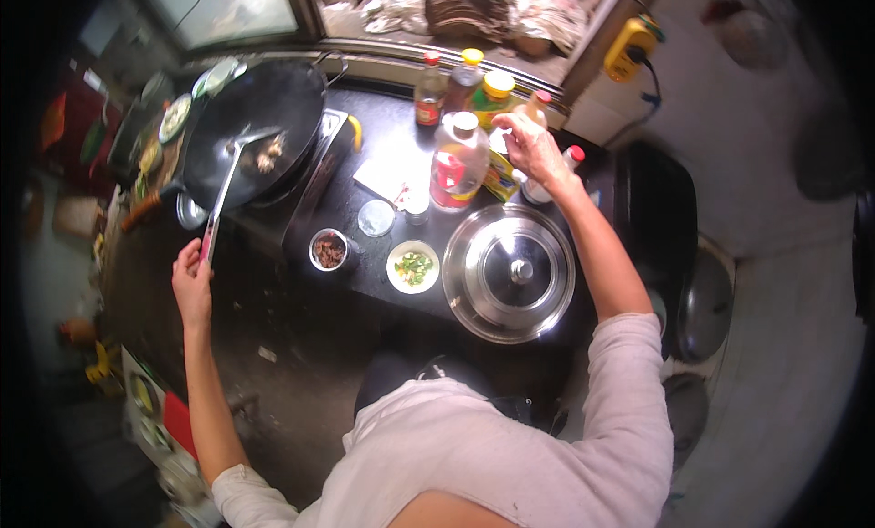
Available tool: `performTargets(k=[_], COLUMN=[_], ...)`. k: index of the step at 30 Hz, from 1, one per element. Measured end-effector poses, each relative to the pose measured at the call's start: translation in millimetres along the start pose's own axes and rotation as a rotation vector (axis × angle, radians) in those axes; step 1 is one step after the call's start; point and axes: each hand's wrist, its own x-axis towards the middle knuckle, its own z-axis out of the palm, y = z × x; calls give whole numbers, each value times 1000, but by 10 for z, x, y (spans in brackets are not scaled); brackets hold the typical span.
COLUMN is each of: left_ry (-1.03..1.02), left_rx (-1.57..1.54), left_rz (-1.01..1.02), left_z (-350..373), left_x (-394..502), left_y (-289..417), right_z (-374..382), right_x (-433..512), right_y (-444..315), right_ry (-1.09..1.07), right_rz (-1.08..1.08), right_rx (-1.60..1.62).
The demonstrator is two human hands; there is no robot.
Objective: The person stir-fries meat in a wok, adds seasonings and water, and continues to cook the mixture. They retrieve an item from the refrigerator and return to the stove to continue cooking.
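My left hand [193,282] grips the handle of a long metal spatula [224,190], whose head rests inside a black wok [219,111]. Pale brown chunks of food [268,154] lie in the wok, close to the spatula head. Among the seasoning bottles at the back of the black counter, my right hand [532,149] is stretched out with its fingers curled. It covers part of a bottle with a reddish cap [540,97] and a yellow-green packet [501,178]; whether it holds anything is unclear. A large clear plastic bottle [454,169] stands left of that hand.
A steel pot lid [472,299], a bowl of chopped scallions [413,267] and a metal cup of dark dried pieces [329,250] sit along the counter's front edge. Behind stand a red-capped bottle [429,90] and yellow-capped containers. The wok's wooden handle [142,210] juts out left.
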Motion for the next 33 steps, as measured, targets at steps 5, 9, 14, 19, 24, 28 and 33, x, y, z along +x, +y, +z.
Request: performTargets(k=[5,9,14,19,24,28,33], left_ry=[221,372,546,540,525,501,470], left_rx=[64,104,153,178,112,136,156], left_rz=[142,249,258,208,139,186,315], left_z=[380,642,678,602,616,649,730], left_x=[-186,-329,-659,-996,-1094,-1099,-1156], left_y=[76,286,446,412,421,539,830], right_z=[188,400,841,986,1136,1207,767], right_x=[859,1247,1467,1527,1504,1435,1556], right_y=[149,274,526,609,528,578,434], right_ry=[-343,-506,-722,-877,-958,-926,-702], right_rz=[-513,-795,-907,-730,-555,-600,-331], right_rx=[-438,-557,-665,-625,-435,-312,-111])
